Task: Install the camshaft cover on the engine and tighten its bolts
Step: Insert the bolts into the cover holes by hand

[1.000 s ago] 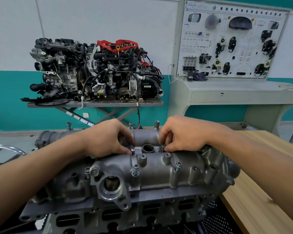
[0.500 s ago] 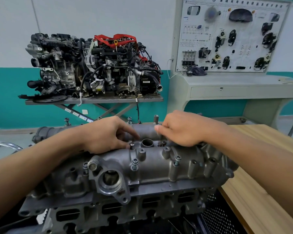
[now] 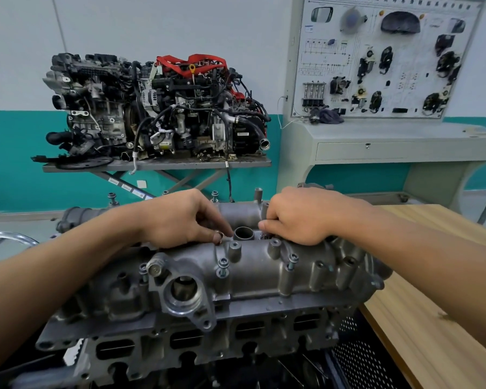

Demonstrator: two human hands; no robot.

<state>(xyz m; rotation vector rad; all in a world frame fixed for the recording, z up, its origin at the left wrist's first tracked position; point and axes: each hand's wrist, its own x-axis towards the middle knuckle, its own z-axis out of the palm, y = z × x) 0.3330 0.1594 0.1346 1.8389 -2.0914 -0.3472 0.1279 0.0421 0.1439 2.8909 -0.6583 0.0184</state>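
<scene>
Left hand (image 3: pixel 180 220) and right hand (image 3: pixel 298 217) perhaps hide bolts

- training board (image 3: pixel 376 60): header strip (image 3: pixel 390 2) of characters along the top edge, too blurred for me to read
- white stickers (image 3: pixel 126 187) on the lift table legs: print too small
- label (image 3: pixel 243 134) on the far engine's black housing: illegible
- camshaft cover (image 3: pixel 258 265) in front of me: nothing legible

The grey metal cover (image 3: pixel 264 272) is laid flat on the engine (image 3: pixel 180 342). Small bolts (image 3: pixel 222 266) are stuck in it, with some standing up high.
</scene>
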